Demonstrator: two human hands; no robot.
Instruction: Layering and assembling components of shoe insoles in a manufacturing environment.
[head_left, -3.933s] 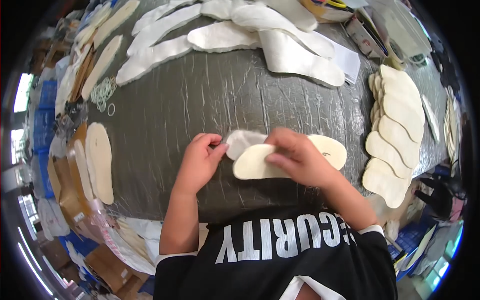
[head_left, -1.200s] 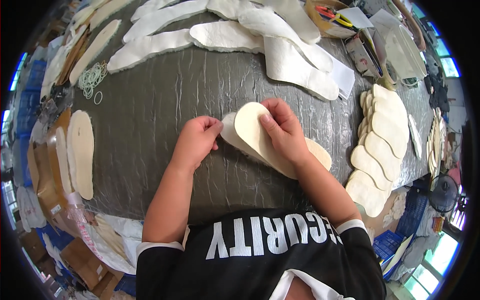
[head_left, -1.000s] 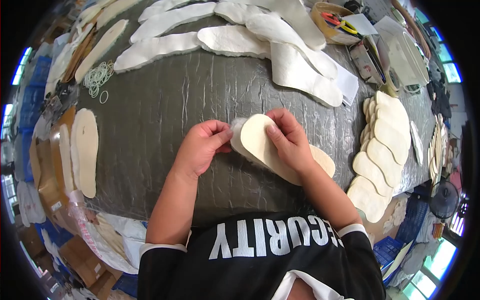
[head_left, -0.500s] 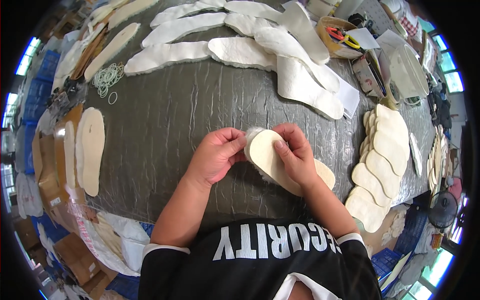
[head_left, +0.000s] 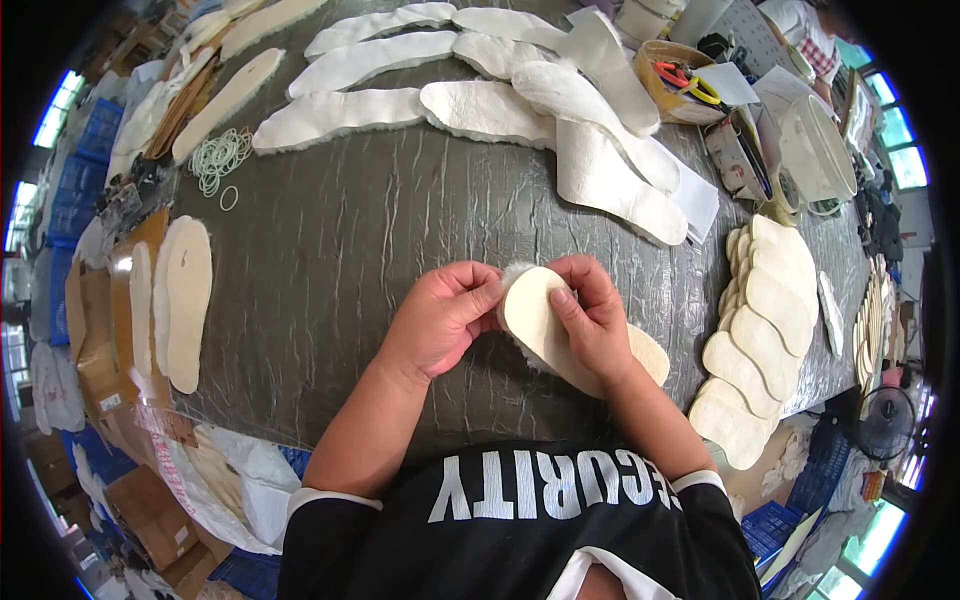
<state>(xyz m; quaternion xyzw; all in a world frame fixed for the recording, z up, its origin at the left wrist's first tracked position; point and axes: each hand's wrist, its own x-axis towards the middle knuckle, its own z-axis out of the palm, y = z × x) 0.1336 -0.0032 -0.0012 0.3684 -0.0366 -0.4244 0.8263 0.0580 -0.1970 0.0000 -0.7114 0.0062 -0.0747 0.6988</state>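
Observation:
Between my hands, above the dark table point(head_left: 330, 230), is a cream insole point(head_left: 535, 315) with white fleece showing along its edge. My right hand point(head_left: 597, 325) holds it around the middle, thumb on the smooth face and fingers behind. My left hand point(head_left: 445, 315) pinches the fleecy rim at the insole's left end between thumb and fingertips. The far end of the insole shows to the right of my right hand. A fanned stack of cream insoles point(head_left: 765, 310) lies to the right. Two or three more insoles point(head_left: 190, 305) lie at the left edge.
White fleece-backed pieces point(head_left: 370, 62) lie in rows across the back. A bundle of pale rubber bands point(head_left: 220, 160) sits at the back left. A tub with scissors and tools point(head_left: 680, 85) and a white bucket point(head_left: 818, 145) stand at the back right. Another person point(head_left: 805, 35) is beyond.
My left hand has shifted slightly right along with the insole's left end, still pinching its rim. My right hand keeps its hold. The view has tilted a little.

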